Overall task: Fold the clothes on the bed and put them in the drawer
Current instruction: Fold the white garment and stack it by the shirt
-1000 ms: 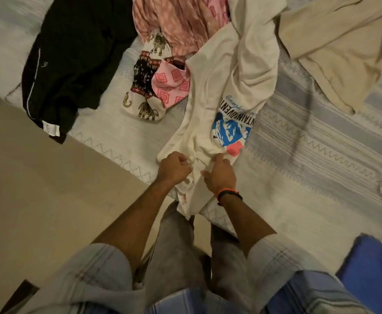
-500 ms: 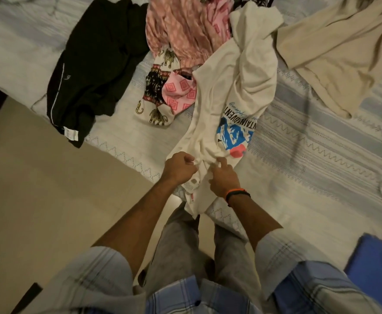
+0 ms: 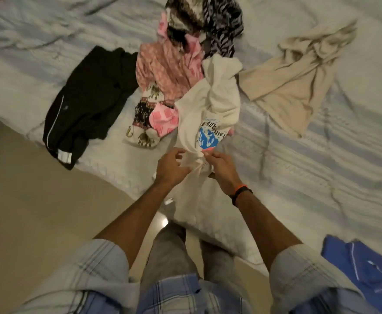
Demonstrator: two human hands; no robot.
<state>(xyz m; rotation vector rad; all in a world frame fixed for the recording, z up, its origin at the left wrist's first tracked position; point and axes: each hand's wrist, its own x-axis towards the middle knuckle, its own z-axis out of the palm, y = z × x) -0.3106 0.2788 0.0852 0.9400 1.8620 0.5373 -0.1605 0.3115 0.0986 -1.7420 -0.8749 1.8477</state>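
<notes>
Six loose garments crowd the bed (image 3: 321, 166): a black garment (image 3: 90, 105) at left; pink patterned cloth (image 3: 169, 69), elephant-print cloth (image 3: 144, 114) and zebra-print cloth (image 3: 219, 23) at centre; a beige garment (image 3: 294, 82) at right; a blue garment (image 3: 362, 268) near the edge. The cream T-shirt (image 3: 208, 105) lies among them, trailing over the bed's edge. The left hand (image 3: 172, 166) loosely grips its bunched fabric; the right hand (image 3: 221, 168) pinches it beside the blue print.

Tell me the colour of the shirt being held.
Shirt: cream, with a blue and pink print; head view.
</notes>
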